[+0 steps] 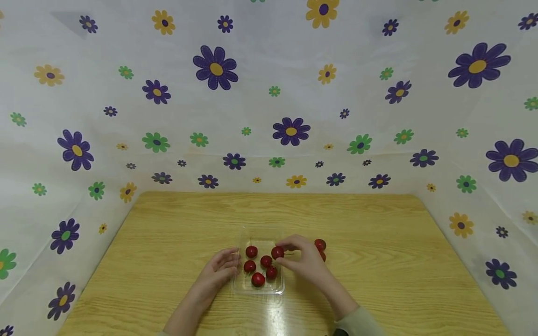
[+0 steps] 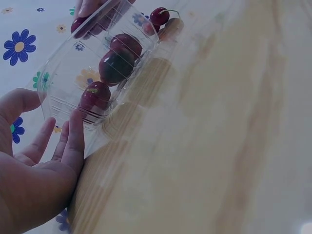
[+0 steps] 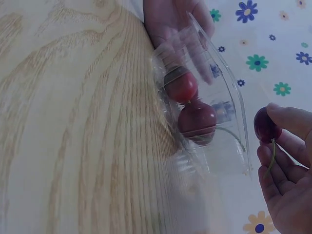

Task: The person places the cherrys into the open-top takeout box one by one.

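Dark red cherry (image 1: 277, 252) was pinched lightly between thumb and fingers of the right hand (image 1: 308, 261), lower centre of frame, at the right edge of the clear plastic box (image 1: 258, 292); stem (image 3: 273, 158) was pointed toward the palm. Five cherries (image 1: 258, 279) were contained in the box, bottom centre; two loose cherries (image 1: 320, 245) were seen on the wooden table (image 1: 378, 224), right of centre, partly hidden. Left hand (image 1: 215, 275) was rested half-spread against the box's left side, nothing grasped. Cherry was judged light, firm, slick-skinned, easily bruised: best taken by opposite cheeks, not stem. Box was judged thin, bendy, easily shoved; best steadied at its side.
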The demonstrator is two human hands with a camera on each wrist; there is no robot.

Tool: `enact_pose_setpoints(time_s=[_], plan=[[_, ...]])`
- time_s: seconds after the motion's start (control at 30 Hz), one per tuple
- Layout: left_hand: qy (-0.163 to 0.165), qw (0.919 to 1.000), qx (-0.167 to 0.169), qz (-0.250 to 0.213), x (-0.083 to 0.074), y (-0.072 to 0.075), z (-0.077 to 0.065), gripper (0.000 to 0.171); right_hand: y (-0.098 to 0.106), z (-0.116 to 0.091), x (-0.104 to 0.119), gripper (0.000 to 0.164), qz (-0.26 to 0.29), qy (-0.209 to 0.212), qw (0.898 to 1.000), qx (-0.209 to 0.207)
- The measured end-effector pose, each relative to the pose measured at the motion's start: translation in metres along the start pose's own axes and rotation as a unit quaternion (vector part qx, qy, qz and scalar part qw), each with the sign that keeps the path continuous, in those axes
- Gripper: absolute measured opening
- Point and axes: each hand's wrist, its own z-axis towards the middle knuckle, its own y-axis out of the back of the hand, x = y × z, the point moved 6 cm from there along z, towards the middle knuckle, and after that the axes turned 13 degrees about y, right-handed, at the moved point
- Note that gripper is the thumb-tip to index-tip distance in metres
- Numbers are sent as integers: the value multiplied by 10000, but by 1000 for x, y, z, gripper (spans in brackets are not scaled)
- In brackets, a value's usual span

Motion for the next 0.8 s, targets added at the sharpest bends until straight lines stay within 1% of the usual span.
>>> enact_pose_setpoints(time_s=[0.17,0.43,0.7,0.8], plan=[[20,10000,-6,20,0,0,1,65,-8,4,0,34,102,1,9999,121],[41,10000,7,9,1,0,2,65,-20,11,6,32,41,416,9989,195],[3,10000,9,5,0,0,2,66,-29,27,10,33,9,346,9987,386],[23,10000,47,-8,1,0,1,66,-32,31,10,33,37,389,9982,448]])
